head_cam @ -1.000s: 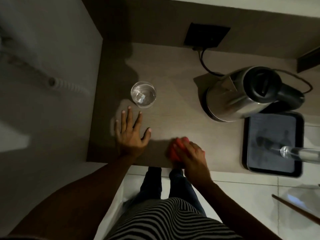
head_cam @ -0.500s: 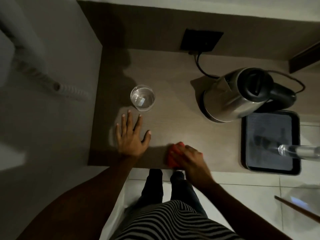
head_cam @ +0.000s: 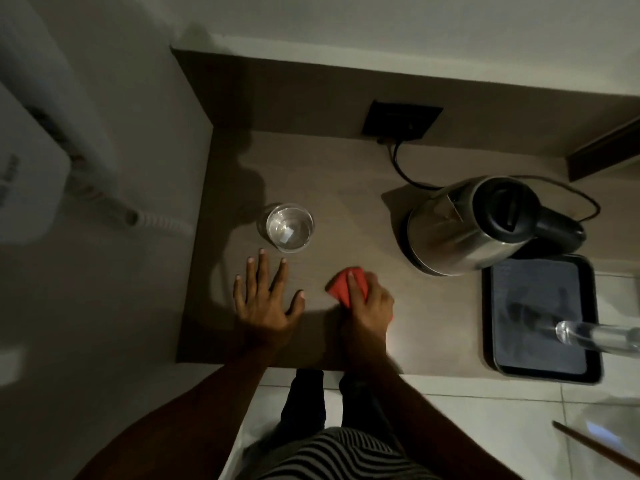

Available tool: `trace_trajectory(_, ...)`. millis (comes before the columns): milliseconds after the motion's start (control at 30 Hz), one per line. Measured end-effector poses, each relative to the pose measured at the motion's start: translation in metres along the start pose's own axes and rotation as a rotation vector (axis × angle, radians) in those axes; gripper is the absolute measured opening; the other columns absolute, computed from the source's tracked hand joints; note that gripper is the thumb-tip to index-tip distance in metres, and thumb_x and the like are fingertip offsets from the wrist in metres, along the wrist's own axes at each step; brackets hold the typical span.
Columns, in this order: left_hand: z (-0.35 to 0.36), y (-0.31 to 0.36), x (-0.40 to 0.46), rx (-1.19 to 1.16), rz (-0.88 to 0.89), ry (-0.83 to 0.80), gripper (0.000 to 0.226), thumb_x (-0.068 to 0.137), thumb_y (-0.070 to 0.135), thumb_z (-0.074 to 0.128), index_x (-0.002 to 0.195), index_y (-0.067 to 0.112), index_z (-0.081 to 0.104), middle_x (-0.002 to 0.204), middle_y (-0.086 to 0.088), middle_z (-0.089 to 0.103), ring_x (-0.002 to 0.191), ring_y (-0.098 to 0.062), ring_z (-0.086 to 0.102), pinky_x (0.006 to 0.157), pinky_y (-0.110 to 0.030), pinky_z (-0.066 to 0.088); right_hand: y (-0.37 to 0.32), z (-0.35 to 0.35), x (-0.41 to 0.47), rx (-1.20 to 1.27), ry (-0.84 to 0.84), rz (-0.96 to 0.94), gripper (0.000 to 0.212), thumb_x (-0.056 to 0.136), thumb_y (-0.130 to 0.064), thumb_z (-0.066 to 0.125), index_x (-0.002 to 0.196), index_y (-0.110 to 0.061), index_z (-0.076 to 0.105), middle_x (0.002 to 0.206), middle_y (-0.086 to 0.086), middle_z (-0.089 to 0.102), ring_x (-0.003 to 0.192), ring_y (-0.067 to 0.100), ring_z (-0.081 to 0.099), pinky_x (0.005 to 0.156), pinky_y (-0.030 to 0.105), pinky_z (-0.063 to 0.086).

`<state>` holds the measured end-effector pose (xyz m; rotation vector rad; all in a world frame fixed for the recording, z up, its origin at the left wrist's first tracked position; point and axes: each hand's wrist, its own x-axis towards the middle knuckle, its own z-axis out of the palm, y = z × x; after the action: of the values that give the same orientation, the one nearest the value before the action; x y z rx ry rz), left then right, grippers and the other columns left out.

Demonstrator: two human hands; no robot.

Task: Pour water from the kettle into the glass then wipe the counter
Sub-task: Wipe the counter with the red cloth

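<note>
The red cloth [head_cam: 346,284] lies at frame centre on the desk [head_cam: 346,202], pinned under the closed right hand [head_cam: 367,303]. It looks soft and light; press flat from above. Left hand [head_cam: 265,301] rests spread, empty, just below the fragile glass [head_cam: 289,227].

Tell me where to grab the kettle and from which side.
Grip the kettle by its black handle, coming from the right. The handle juts out on the right, opposite the spout, so the right hand would probably reach it most easily after letting go of the red cloth.
</note>
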<state>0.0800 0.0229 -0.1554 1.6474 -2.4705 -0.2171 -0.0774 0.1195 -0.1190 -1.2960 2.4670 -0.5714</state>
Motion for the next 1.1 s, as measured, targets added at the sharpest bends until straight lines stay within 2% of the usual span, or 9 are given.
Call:
trace_trajectory(200, 0.002, -0.002, 0.002, 0.008, 0.001, -0.039, 0.072, 0.090, 0.062, 0.043, 0.154, 0.031, 0.035, 0.166, -0.010, 0.026, 0.154, -0.031, 0.023, 0.122, -0.052, 0.020, -0.011, -0.004, 0.082, -0.014, 0.065, 0.163, 0.074, 0.080, -0.019, 0.072, 0.146, -0.016, 0.039, 0.152, 0.022, 0.032, 0.129, 0.048, 0.036, 0.102, 0.060, 0.036)
trace_trajectory(400, -0.004, -0.001, 0.005, -0.032, -0.028, -0.128, 0.074, 0.088, 0.064, 0.040, 0.154, 0.031, 0.034, 0.169, -0.007, 0.018, 0.156, -0.030, 0.015, 0.122, -0.051, 0.012, 0.062, -0.020, 0.000, -0.043, -0.245, -0.542, 0.064, 0.086, -0.034, 0.066, 0.144, -0.028, 0.040, 0.146, 0.012, 0.048, 0.127, 0.034, 0.044, 0.101, 0.056, 0.041)
trace_trajectory(467, -0.007, -0.002, 0.007, -0.038, -0.020, -0.173, 0.075, 0.088, 0.065, 0.039, 0.155, 0.032, 0.030, 0.170, -0.008, 0.015, 0.156, -0.031, 0.012, 0.122, -0.052, 0.011, 0.101, -0.041, -0.020, -0.114, -0.308, -0.633, 0.081, 0.072, -0.013, 0.077, 0.143, -0.031, 0.042, 0.147, 0.003, 0.044, 0.126, 0.032, 0.044, 0.094, 0.051, 0.044)
trace_trajectory(600, -0.013, -0.001, 0.006, -0.024, -0.022, -0.205, 0.075, 0.090, 0.066, 0.034, 0.156, 0.032, 0.025, 0.170, -0.008, 0.013, 0.156, -0.031, 0.010, 0.123, -0.054, 0.012, 0.143, -0.075, -0.050, -0.155, -0.216, -0.347, 0.094, 0.055, 0.012, 0.074, 0.137, -0.026, 0.048, 0.145, 0.008, 0.046, 0.116, 0.040, 0.053, 0.093, 0.048, 0.043)
trace_trajectory(767, -0.017, 0.004, 0.005, -0.046, -0.039, -0.196, 0.075, 0.089, 0.066, 0.033, 0.155, 0.029, 0.031, 0.169, -0.008, 0.017, 0.156, -0.031, 0.015, 0.122, -0.054, 0.015, 0.061, -0.032, -0.077, 0.066, -0.047, 0.254, 0.091, 0.045, 0.014, 0.075, 0.132, -0.005, 0.055, 0.137, 0.029, 0.046, 0.106, 0.051, 0.046, 0.088, 0.055, 0.044)
trace_trajectory(900, -0.016, 0.003, 0.005, -0.057, -0.033, -0.192, 0.075, 0.088, 0.065, 0.036, 0.154, 0.028, 0.034, 0.169, -0.009, 0.019, 0.155, -0.031, 0.017, 0.122, -0.055, 0.016, 0.010, -0.026, -0.090, 0.146, -0.278, -0.338, 0.043, 0.077, -0.023, 0.058, 0.120, -0.028, 0.062, 0.129, 0.002, 0.055, 0.110, 0.023, 0.047, 0.086, 0.031, 0.041)
trace_trajectory(967, -0.015, 0.002, 0.004, -0.066, -0.031, -0.193, 0.075, 0.088, 0.065, 0.036, 0.153, 0.027, 0.036, 0.168, -0.008, 0.020, 0.156, -0.031, 0.016, 0.122, -0.054, 0.015, 0.015, -0.035, -0.085, 0.139, -0.325, -0.520, 0.033, 0.093, -0.032, 0.051, 0.123, -0.031, 0.064, 0.133, -0.012, 0.058, 0.118, 0.015, 0.047, 0.094, 0.031, 0.043)
trace_trajectory(1033, -0.014, 0.002, 0.005, -0.091, -0.039, -0.178, 0.077, 0.087, 0.066, 0.036, 0.152, 0.025, 0.038, 0.168, -0.009, 0.023, 0.155, -0.030, 0.017, 0.122, -0.053, 0.013, 0.037, -0.049, -0.081, 0.278, -0.314, -0.319, 0.031, 0.094, -0.023, 0.055, 0.121, -0.032, 0.067, 0.128, -0.021, 0.061, 0.121, 0.011, 0.051, 0.102, 0.033, 0.041)
trace_trajectory(1100, -0.017, 0.003, 0.007, -0.129, -0.060, -0.164, 0.081, 0.086, 0.067, 0.036, 0.151, 0.020, 0.040, 0.165, -0.010, 0.029, 0.154, -0.030, 0.020, 0.122, -0.053, 0.014, 0.064, -0.076, -0.073, 0.288, -0.104, -0.189, 0.044, 0.088, -0.011, 0.054, 0.124, -0.035, 0.062, 0.132, -0.011, 0.059, 0.124, 0.017, 0.049, 0.107, 0.034, 0.036)
